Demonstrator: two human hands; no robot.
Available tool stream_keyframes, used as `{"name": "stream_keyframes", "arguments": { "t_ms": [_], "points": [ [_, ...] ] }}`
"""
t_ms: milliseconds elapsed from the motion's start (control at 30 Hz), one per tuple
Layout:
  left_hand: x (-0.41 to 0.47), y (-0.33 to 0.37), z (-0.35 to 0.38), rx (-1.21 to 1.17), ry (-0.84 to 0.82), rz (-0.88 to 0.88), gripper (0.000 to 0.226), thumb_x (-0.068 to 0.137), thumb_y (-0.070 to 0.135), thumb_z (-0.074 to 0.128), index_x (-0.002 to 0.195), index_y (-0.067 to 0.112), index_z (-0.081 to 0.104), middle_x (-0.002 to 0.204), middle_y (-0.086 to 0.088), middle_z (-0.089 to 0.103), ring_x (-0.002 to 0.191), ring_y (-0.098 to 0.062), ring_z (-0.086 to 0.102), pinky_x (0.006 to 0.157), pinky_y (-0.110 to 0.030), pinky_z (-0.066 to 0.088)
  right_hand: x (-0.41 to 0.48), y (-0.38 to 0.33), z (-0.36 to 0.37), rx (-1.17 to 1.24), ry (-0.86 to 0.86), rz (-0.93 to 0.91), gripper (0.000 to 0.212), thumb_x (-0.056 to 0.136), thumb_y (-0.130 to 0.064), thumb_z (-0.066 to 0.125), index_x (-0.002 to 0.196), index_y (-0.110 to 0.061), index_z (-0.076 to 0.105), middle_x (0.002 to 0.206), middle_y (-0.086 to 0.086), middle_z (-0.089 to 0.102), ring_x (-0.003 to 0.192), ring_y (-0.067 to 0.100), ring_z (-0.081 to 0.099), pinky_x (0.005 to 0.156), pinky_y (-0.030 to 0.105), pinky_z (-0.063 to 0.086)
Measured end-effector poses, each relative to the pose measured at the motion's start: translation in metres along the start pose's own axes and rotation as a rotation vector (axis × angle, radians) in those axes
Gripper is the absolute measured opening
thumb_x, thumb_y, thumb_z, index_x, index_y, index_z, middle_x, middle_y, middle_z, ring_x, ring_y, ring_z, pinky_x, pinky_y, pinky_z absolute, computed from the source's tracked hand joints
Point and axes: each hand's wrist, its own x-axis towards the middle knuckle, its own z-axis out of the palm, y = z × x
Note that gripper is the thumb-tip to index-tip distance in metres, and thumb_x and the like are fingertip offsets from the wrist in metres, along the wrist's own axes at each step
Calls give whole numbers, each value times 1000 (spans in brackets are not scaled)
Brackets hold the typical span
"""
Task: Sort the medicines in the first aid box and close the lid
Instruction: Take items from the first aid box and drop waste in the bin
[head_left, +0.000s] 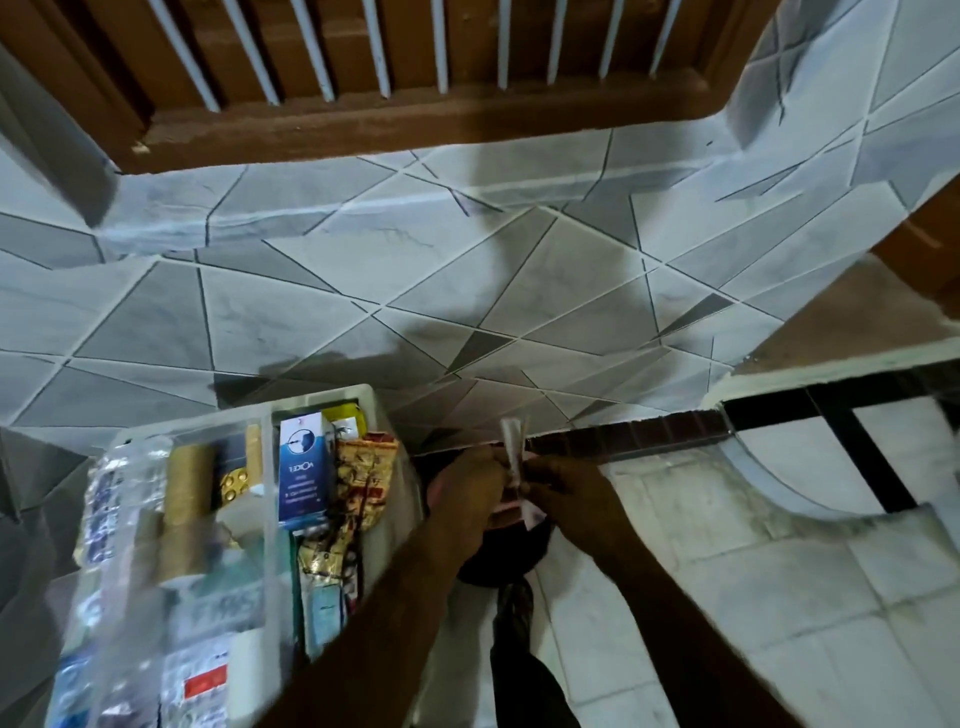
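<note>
Left hand and right hand both pinch a thin white paper-like strip, held upright between them above a dark round object. The open white plastic first aid box, packed with cartons and blister packs, is just left of the hands

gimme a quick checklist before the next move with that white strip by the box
1. Grip on the white strip: ok, left hand and right hand both pinch it.
2. First aid box open to receive it: ok, contents exposed.
3. Free slot inside: cannot tell, the compartment with the blue carton looks packed.
4. What the strip is: cannot tell, blurred.
5. Sorting done and box shut: not ok, the box is open and the strip is outside it, to its right.
</note>
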Motion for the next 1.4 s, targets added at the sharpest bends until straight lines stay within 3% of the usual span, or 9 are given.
{"name": "stream_keyframes", "arguments": {
  "t_ms": [133,267,367,533,833,967,1067,1167,1400],
  "points": [
    [38,-24,24,109,84,-141,12,92,11,53,87,6,62,100,-19,65,94,-31,63,85,-44,57,15,48,18,126,44,111,30,83,-20,65,84,-49,72,101,0,74,95,20,69,94,47,53],
    [77,-46,35,65,72,-204,23,93,14,48,102,3,66,106,-23,65,93,-34,65,78,-40,56,44,95,37,275,59,187,51,75,-11,57,73,-60,69,91,-5,74,91,22,70,92,48,53],
    [110,-61,39,46,102,-251,25,94,13,45,104,2,65,109,-24,64,90,-34,63,79,-42,56,67,121,50,300,58,236,63,81,7,54,71,-53,71,90,-11,72,92,18,68,91,41,53],
    [163,-87,46,13,163,-362,28,95,15,47,112,0,64,108,-22,63,79,-30,59,66,-38,54,98,157,72,333,-7,347,35,83,2,53,97,-23,74,96,-1,74,93,20,69,78,27,54],
    [254,-123,47,109,153,-362,27,96,13,46,114,2,62,116,-23,62,102,-33,61,86,-44,54,172,215,104,218,-80,439,26,88,0,46,99,-3,69,91,8,67,78,15,60,67,23,48],
    [290,-154,34,149,193,-268,20,95,11,43,95,7,63,96,-12,61,95,-26,58,85,-36,49,196,249,123,141,-139,497,24,89,-11,46,100,-3,66,102,15,68,92,28,63,83,34,52],
    [325,-193,16,231,260,-230,30,95,9,46,120,1,61,126,-19,58,118,-36,53,107,-44,40,193,258,118,76,-158,478,22,93,-12,45,103,-4,63,105,17,64,85,23,56,72,26,41],
    [330,-212,9,169,297,-240,34,96,12,48,127,-2,56,135,-22,51,124,-39,47,112,-47,33,178,257,111,88,-123,481,23,91,-11,46,103,-19,64,102,7,65,81,17,58,64,23,42],
    [220,-120,49,15,244,-75,31,97,7,45,126,2,56,123,-5,55,114,-28,51,105,-31,36,140,188,70,202,42,427,18,89,-16,49,85,-21,66,88,-1,67,87,21,65,81,37,53]
  ]
}}
